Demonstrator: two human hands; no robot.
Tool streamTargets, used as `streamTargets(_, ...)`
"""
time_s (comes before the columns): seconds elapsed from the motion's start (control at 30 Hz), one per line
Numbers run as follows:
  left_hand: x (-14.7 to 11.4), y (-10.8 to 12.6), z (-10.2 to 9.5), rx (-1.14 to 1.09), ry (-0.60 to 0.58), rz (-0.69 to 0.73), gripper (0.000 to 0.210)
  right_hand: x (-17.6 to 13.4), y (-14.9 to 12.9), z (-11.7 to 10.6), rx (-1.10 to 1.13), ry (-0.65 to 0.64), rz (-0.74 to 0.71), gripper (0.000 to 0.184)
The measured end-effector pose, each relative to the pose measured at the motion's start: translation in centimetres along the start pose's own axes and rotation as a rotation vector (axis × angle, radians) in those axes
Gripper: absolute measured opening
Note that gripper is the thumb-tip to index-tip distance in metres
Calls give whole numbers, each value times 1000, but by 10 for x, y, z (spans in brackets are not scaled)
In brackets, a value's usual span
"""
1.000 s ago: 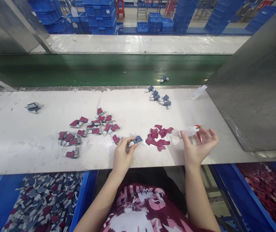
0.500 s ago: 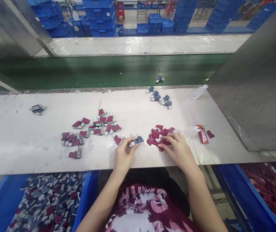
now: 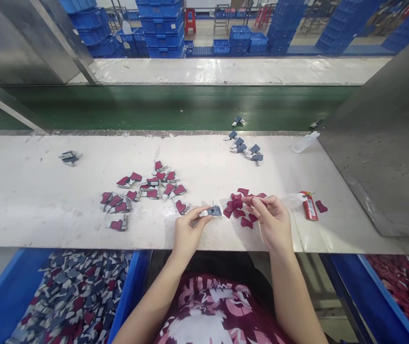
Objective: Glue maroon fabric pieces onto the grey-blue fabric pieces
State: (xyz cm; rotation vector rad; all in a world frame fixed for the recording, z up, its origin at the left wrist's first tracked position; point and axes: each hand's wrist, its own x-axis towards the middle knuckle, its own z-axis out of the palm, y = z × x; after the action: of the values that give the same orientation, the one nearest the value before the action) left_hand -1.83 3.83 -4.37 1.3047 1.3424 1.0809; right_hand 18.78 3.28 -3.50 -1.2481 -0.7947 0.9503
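Note:
My left hand (image 3: 189,234) is closed in a pinch on a small grey-blue and white plastic part (image 3: 214,210), its hollow side facing up. My right hand (image 3: 275,220) pinches a dark red shaped piece (image 3: 248,199), partly hidden by the fingers, held just above a loose pile of similar red pieces (image 3: 238,211). To the left of my left hand lie several grey-and-white parts with red faces (image 3: 151,193). Farther back sit several plain blue-and-white parts (image 3: 239,146).
A small red container (image 3: 309,208) with a white label lies right of the pile, beside a single red piece (image 3: 321,206). A green conveyor belt (image 3: 154,107) runs behind the white table. Blue bins (image 3: 127,286) stand below both sides. A metal panel (image 3: 387,143) rises at right.
My right hand has risen from the red pile with a red piece between its fingers. The part in my left hand has turned slightly. The whole view has shifted a little.

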Motion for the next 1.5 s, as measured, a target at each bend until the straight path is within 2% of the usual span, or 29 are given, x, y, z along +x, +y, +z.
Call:
streamTargets(0.1, -1, 2, 0, -117, -25, -41, 24, -5, -5, 11, -146, -194, -1, 28)
streamTargets(0.17, -2, 4, 1, -166, -35, -56, 25, -9, -8, 18, -326, -315, -83, 29)
streamTargets(0.23, -3, 5, 1, -180, -38, -55, 27, -14, -10, 23, -453, -376, -183, 28)
streamTargets(0.47, -5, 7, -4, -107, -31, -30, 26, -21, -15, 29, -579, -302, -411, 21)
streamTargets(0.67, -10, 15, -8, -46, -67, 13, 25, -18, -23, 32, -619, -403, -637, 12)
streamTargets(0.87, -13, 21, -10, -59, -87, 16, 24, -17, -23, 31, -568, -486, -607, 11)
streamTargets(1.23, -13, 29, -10, -167, -101, -42, 26, -20, -28, 32, -646, -476, -632, 11)
streamTargets(1.3, -13, 30, -10, -179, -89, -51, 24, -21, -29, 32, -670, -459, -632, 8)
streamTargets(1.5, -13, 31, -7, -251, -94, -102, 23, -25, -33, 34, -650, -393, -683, 16)
